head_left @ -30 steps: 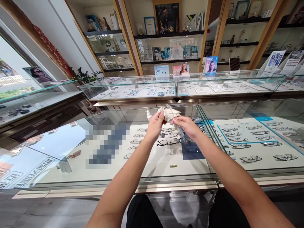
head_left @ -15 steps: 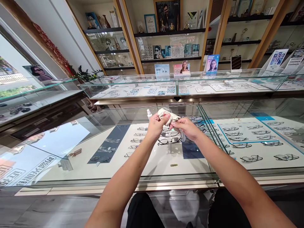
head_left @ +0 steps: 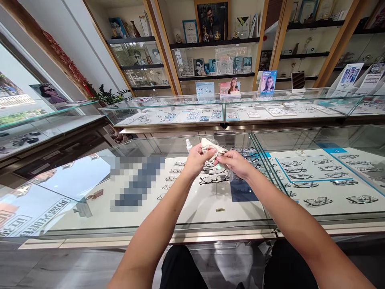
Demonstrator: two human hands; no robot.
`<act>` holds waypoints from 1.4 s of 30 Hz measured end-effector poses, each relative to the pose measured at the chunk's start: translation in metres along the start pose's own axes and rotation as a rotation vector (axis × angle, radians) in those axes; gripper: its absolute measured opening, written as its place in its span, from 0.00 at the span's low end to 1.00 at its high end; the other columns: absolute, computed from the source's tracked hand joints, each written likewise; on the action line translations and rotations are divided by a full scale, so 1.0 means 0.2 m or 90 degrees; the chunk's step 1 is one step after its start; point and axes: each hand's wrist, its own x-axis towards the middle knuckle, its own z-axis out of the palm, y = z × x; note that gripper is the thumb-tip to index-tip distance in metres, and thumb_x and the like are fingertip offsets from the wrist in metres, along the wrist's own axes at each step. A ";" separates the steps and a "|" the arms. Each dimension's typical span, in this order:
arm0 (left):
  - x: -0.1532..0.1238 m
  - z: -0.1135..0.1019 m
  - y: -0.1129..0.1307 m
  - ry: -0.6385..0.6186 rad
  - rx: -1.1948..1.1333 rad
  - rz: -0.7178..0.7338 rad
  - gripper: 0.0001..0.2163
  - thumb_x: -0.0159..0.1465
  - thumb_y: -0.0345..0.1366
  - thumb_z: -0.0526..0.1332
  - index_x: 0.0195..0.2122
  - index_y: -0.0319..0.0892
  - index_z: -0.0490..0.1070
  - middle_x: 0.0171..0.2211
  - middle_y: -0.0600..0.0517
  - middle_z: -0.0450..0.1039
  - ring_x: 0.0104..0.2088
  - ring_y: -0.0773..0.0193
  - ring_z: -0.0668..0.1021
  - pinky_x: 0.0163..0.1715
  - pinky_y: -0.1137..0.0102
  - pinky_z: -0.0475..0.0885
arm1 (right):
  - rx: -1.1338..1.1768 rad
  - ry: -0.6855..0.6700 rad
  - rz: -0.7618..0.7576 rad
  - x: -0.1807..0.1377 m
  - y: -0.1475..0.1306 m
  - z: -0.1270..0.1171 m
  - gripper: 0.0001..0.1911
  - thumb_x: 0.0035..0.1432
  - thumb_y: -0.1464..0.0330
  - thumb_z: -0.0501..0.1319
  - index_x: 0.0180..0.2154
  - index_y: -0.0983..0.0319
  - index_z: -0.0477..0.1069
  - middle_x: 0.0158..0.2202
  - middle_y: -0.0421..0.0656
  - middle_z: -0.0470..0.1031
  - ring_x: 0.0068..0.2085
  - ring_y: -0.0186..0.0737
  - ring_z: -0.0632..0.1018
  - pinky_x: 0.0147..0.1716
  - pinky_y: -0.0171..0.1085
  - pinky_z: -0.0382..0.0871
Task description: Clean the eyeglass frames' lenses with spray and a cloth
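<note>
Left hand: my left hand (head_left: 196, 159) is closed, with thumb and fingers pinched on a crumpled cream fabric cloth (head_left: 211, 145), raised above the counter.
Right hand: my right hand (head_left: 236, 162) is also closed, its fingertips gripping the same cloth from the right side. The two hands nearly touch.
Cloth: bunched between both hands, its upper end sticking out above my left thumb. I cannot tell whether anything is wrapped inside.
Under right hand: a clear, glassy piece (head_left: 230, 173) hangs below my fingers, too faint to identify.
Below hands: black thin-rimmed spectacles (head_left: 214, 179) lie on the clear glass display counter (head_left: 192, 218), apart from both hands.
Beyond left hand: a small white plastic spray bottle (head_left: 188, 145) stands upright just behind it.
Nearer me: a small brass-coloured metal piece (head_left: 219, 209) lies on the counter, well short of the hands.
</note>
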 end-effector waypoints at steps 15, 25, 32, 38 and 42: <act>0.07 -0.06 0.02 0.217 -0.090 0.118 0.23 0.60 0.56 0.75 0.43 0.45 0.74 0.35 0.51 0.79 0.38 0.60 0.81 0.41 0.65 0.78 | -0.053 0.063 -0.152 0.00 0.01 -0.03 0.23 0.58 0.41 0.74 0.32 0.54 0.87 0.43 0.46 0.78 0.58 0.54 0.75 0.65 0.52 0.62; 0.01 -0.05 0.09 0.185 0.011 0.097 0.31 0.66 0.67 0.65 0.24 0.45 0.59 0.29 0.51 0.67 0.25 0.66 0.71 0.21 0.71 0.67 | 0.059 0.056 -0.168 0.00 -0.03 -0.06 0.23 0.59 0.43 0.74 0.33 0.56 0.82 0.40 0.44 0.84 0.52 0.49 0.81 0.64 0.49 0.67; -0.02 -0.05 0.03 0.171 0.428 0.389 0.33 0.63 0.56 0.76 0.65 0.48 0.75 0.59 0.41 0.81 0.57 0.47 0.82 0.55 0.59 0.77 | -0.008 0.049 -0.167 -0.01 -0.06 -0.09 0.23 0.61 0.44 0.72 0.31 0.57 0.80 0.34 0.43 0.81 0.43 0.46 0.80 0.56 0.47 0.71; -0.01 -0.07 0.02 0.070 0.469 0.417 0.41 0.57 0.58 0.79 0.69 0.50 0.74 0.66 0.40 0.78 0.66 0.41 0.79 0.66 0.53 0.74 | -0.065 -0.016 -0.140 -0.03 -0.08 -0.12 0.25 0.61 0.44 0.71 0.27 0.57 0.80 0.29 0.43 0.81 0.35 0.45 0.80 0.50 0.47 0.73; -0.02 -0.06 0.03 0.063 0.484 0.429 0.35 0.58 0.55 0.79 0.64 0.49 0.78 0.60 0.40 0.82 0.59 0.44 0.84 0.63 0.54 0.77 | -0.084 -0.019 -0.141 -0.03 -0.10 -0.13 0.25 0.59 0.44 0.72 0.26 0.58 0.80 0.27 0.44 0.80 0.33 0.45 0.80 0.45 0.47 0.72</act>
